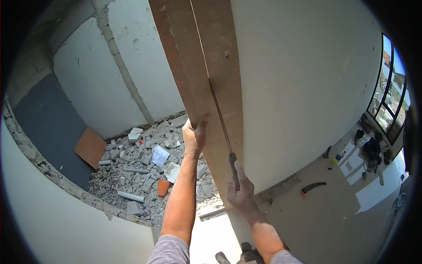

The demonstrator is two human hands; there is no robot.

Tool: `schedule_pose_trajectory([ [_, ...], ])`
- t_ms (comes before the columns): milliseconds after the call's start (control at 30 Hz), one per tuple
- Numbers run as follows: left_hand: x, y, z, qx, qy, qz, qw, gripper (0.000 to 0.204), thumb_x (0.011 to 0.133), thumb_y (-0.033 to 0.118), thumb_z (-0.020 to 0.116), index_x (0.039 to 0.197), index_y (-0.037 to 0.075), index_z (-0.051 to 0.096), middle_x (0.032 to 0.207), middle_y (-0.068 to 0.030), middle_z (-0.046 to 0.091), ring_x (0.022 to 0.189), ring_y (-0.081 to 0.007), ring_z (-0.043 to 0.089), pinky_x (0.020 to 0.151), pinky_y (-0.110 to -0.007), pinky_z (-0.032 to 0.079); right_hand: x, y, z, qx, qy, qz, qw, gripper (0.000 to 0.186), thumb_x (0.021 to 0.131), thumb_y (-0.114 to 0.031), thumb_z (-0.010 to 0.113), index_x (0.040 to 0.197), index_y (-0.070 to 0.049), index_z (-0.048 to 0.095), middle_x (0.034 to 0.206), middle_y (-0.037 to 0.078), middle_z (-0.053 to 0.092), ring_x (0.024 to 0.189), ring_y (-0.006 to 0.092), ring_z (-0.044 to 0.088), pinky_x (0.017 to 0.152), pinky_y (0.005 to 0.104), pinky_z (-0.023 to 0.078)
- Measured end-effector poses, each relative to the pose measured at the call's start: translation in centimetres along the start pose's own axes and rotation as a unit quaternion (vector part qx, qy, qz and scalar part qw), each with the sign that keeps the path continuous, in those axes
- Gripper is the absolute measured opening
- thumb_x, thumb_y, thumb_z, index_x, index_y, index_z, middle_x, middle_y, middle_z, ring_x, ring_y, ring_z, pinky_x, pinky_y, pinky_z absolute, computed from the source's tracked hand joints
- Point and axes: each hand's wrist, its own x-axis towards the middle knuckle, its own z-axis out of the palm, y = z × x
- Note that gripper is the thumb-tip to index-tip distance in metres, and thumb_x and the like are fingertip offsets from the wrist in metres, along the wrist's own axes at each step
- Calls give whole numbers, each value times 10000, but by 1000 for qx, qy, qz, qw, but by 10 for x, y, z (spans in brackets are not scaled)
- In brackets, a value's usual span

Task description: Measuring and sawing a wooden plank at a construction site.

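Note:
A long brown wooden board (224,39) runs from the top of the view down past both hands, with a thin straight slit along its upper part. My left hand (194,137) is closed on the board's left edge, thumb on its face. My right hand (240,189) grips the dark handle of a handsaw (223,125), whose narrow blade lies in line with the slit and reaches up into it. The board's lower part is partly hidden by my right forearm.
Broken masonry rubble (149,176) with pipe pieces fills the floor at left, beside a leaning brown sheet (89,147). A white wall (307,79) stands right. Dark items (372,152) and a curved tool (313,188) lie on the right floor near a window. My feet show at the bottom.

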Motion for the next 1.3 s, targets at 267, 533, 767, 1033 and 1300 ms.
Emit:
schedule_pose_trajectory([
  [267, -153, 32, 21, -10, 44, -250, 967, 475, 856, 373, 684, 1065, -48, 621, 989, -99, 670, 912, -153, 596, 821, -290, 453, -152, -105, -123, -42, -88, 150, 984, 659, 824, 65, 548, 1415, -51, 279, 835, 160, 569, 622, 282, 559, 555, 357, 482],
  [533, -135, 27, 24, -25, 19, -230, 973, 522, 868, 380, 664, 1193, -18, 575, 1107, -106, 643, 1037, -185, 568, 893, -313, 437, -120, -71, -96, -11, -54, 135, 989, 640, 833, 45, 580, 1411, -57, 325, 1138, 220, 610, 902, 319, 675, 686, 339, 560],
  [767, -143, 29, -2, 53, 13, -272, 961, 400, 833, 328, 692, 985, -36, 625, 907, -65, 662, 819, -129, 591, 731, -268, 461, -114, -57, -87, 12, -83, 170, 982, 600, 859, 48, 555, 1405, -37, 321, 1138, 237, 604, 903, 309, 680, 683, 338, 567],
  [1033, -145, 42, 21, -35, 47, -257, 965, 396, 843, 285, 688, 1053, -44, 624, 966, -99, 677, 897, -150, 622, 791, -282, 480, -56, -42, -69, 22, -82, 153, 985, 541, 897, 29, 502, 1400, -8, 305, 1266, 240, 516, 1000, 297, 652, 762, 326, 560],
  [1300, -138, 37, 34, -61, 56, -255, 963, 377, 850, 261, 675, 1053, -52, 622, 966, -116, 681, 900, -155, 624, 800, -287, 476, 57, -12, -38, -32, 13, 17, 999, 497, 885, -9, 540, 1351, -45, 371, 1254, 202, 535, 1111, 318, 594, 834, 363, 531],
])
